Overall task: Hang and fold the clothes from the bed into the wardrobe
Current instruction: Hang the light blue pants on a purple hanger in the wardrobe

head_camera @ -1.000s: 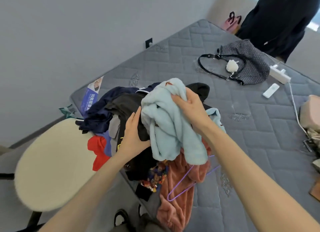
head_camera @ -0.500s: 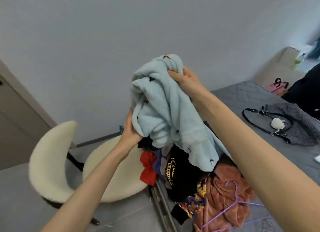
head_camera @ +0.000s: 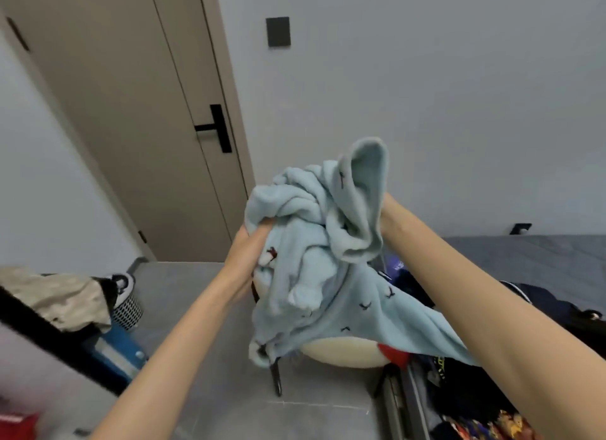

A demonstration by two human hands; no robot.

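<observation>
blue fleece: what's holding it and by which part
The left hand grips a bunched fold on the left side of the fleece. The right hand is behind its upper right fold, fingers hidden, so that grip cannot be confirmed.

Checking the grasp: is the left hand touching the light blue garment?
Touching. Head view: the left hand grips a fold of the light blue garment.

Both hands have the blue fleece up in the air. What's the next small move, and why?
Probably draw the hands apart to open it out: the light blue fleece is bunched in a wad between the left hand and right hand, one end trailing toward the clothes pile, so no collar or shoulders show for hanging or folding.
</observation>
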